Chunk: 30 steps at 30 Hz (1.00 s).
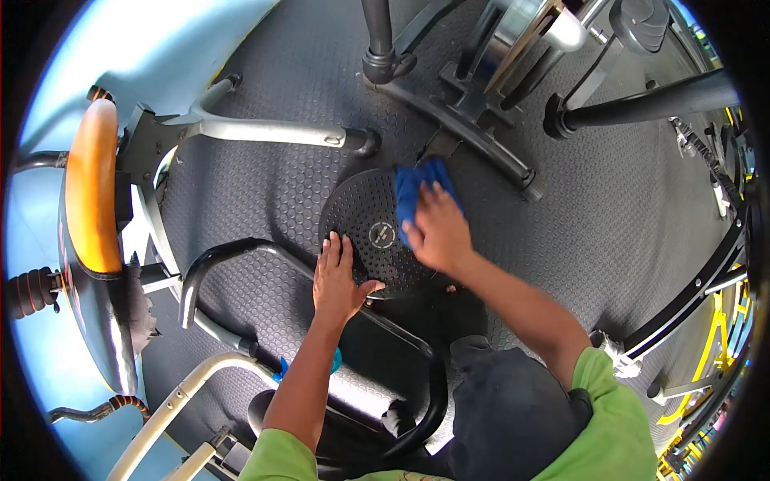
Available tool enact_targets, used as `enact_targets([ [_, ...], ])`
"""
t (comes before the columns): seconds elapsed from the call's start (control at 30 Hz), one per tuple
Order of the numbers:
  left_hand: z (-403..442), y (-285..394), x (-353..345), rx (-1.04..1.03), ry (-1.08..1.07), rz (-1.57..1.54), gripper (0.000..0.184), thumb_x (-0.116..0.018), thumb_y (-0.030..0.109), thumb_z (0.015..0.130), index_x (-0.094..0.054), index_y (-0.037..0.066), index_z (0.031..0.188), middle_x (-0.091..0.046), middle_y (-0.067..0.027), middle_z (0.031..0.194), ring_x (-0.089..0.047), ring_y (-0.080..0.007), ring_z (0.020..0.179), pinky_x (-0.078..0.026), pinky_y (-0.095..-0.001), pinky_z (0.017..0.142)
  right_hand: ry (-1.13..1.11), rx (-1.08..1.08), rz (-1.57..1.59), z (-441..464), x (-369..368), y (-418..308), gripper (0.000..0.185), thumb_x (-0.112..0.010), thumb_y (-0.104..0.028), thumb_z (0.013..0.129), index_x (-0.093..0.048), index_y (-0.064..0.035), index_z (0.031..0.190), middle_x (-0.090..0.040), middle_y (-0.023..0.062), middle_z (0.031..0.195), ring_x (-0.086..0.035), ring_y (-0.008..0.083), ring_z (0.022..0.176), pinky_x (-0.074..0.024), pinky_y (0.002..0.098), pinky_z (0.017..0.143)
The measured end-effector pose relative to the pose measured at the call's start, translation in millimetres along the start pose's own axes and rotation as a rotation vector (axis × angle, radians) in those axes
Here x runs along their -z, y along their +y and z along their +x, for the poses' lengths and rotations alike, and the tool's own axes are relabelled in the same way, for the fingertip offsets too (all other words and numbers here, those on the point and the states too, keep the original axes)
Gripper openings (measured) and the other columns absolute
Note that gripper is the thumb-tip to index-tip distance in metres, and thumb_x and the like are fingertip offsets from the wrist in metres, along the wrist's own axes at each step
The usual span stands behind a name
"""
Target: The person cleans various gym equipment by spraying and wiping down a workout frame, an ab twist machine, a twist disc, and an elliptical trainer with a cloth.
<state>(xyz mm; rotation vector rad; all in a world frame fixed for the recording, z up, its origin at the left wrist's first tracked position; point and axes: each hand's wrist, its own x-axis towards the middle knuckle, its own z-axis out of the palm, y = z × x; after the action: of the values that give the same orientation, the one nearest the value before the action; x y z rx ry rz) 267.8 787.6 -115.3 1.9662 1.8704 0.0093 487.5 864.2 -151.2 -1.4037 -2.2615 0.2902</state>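
Note:
A round black twist disc (pixel 357 210), dotted with small bumps or holes and carrying a pale emblem at its centre, lies low in the middle of the head view. My left hand (pixel 338 280) rests on its left and lower edge, fingers stretched and thumb out to the side, holding nothing. On the disc's upper right edge, my right hand (pixel 441 232) presses a crumpled blue cloth (pixel 409 188), with fingers bent over it. Part of the cloth is hidden under those fingers. A black tubular bar (pixel 393 327) runs below the disc, close to my left hand.
An exercise machine's dark base bar (pixel 457 124) lies just beyond the cloth. To the left stands a light metal frame (pixel 265 130) with an orange and black padded part (pixel 92 188). Studded black matting (pixel 281 196) covers the floor. Yellow metal parts (pixel 714 345) show at far right.

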Motion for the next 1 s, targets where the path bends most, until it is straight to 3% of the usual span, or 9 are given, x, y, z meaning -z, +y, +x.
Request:
enact_targets([
  [0.13,2,-1,1,0.017,-0.064,0.083,0.093,-0.078,0.018,0.070,-0.031,0.001,0.148,-0.025,-0.0202,0.156,-0.027,-0.0362,0.143,-0.026,-0.0429,0.117,-0.312,0.299,0.243,-78,3,-50,0.047,-0.068,-0.024,0.073,-0.063,-0.0040,0.115,-0.047,0.0164,0.140,-0.042,0.0362,0.133,-0.0321,0.0535,0.110],
  [0.2,0,5,5,0.026,-0.048,0.008,0.093,-0.073,0.005,0.065,-0.030,0.002,0.148,-0.026,-0.0196,0.156,-0.027,-0.0361,0.143,-0.026,-0.0422,0.117,-0.193,0.320,0.216,-80,10,-50,0.045,-0.068,-0.020,0.071,-0.063,-0.0064,0.113,-0.055,0.0131,0.131,-0.049,0.0317,0.126,-0.0380,0.0485,0.106],
  [0.27,-1,8,5,0.057,-0.045,0.002,0.093,-0.073,0.004,0.065,-0.030,0.002,0.148,-0.026,-0.0202,0.155,-0.027,-0.0364,0.143,-0.026,-0.0419,0.117,-0.586,0.276,0.321,-58,22,-36,0.043,-0.069,-0.017,0.068,-0.064,-0.0087,0.109,-0.063,0.0097,0.114,-0.058,0.0301,0.110,-0.0443,0.0452,0.097],
  [0.3,-1,4,-1,0.043,-0.041,0.043,0.098,-0.080,0.017,0.067,-0.029,0.005,0.149,-0.026,-0.0218,0.155,-0.028,-0.0381,0.142,-0.026,-0.0434,0.117,-0.588,0.217,0.323,-43,32,-34,0.040,-0.067,-0.013,0.065,-0.065,-0.0089,0.105,-0.065,0.0088,0.100,-0.062,0.0319,0.094,-0.0486,0.0442,0.087],
  [0.43,1,13,7,0.066,-0.012,-0.049,0.105,-0.084,0.038,0.066,-0.029,0.009,0.150,-0.025,-0.0235,0.154,-0.029,-0.0398,0.141,-0.027,-0.0456,0.116,0.112,0.004,0.419,12,40,6,0.035,-0.062,-0.010,0.071,-0.065,-0.0054,0.106,-0.065,0.0152,0.109,-0.061,0.0360,0.102,-0.0492,0.0449,0.089],
  [0.5,2,11,5,0.066,-0.044,0.057,0.111,-0.082,0.052,0.062,-0.030,0.012,0.151,-0.025,-0.0243,0.154,-0.030,-0.0407,0.141,-0.028,-0.0471,0.115,0.138,-0.047,0.351,44,33,26,0.037,-0.061,-0.011,0.074,-0.063,-0.0046,0.110,-0.065,0.0156,0.113,-0.061,0.0369,0.103,-0.0483,0.0446,0.092],
  [0.67,5,18,11,0.087,-0.059,0.053,0.107,-0.084,0.047,0.062,-0.033,0.010,0.149,-0.026,-0.0251,0.154,-0.031,-0.0410,0.140,-0.029,-0.0478,0.114,0.059,-0.097,0.070,45,-5,24,0.040,-0.059,-0.020,0.084,-0.058,-0.0009,0.119,-0.063,0.0183,0.118,-0.060,0.0391,0.107,-0.0463,0.0457,0.097],
  [0.77,3,16,11,0.083,-0.041,0.041,0.107,-0.085,0.045,0.060,-0.035,0.009,0.148,-0.027,-0.0259,0.153,-0.032,-0.0421,0.139,-0.030,-0.0486,0.114,-0.562,-0.551,-0.015,54,36,4,0.041,-0.056,-0.029,0.088,-0.057,0.0017,0.115,-0.061,0.0207,0.119,-0.058,0.0373,0.111,-0.0498,0.0472,0.091],
  [1.0,3,17,10,0.083,-0.064,0.039,0.108,-0.084,0.047,0.061,-0.033,0.010,0.149,-0.027,-0.0269,0.153,-0.030,-0.0430,0.140,-0.028,-0.0500,0.114,-0.095,-0.251,0.096,53,6,26,0.038,-0.054,-0.026,0.086,-0.059,0.0000,0.113,-0.064,0.0213,0.109,-0.061,0.0407,0.101,-0.0491,0.0485,0.088],
])
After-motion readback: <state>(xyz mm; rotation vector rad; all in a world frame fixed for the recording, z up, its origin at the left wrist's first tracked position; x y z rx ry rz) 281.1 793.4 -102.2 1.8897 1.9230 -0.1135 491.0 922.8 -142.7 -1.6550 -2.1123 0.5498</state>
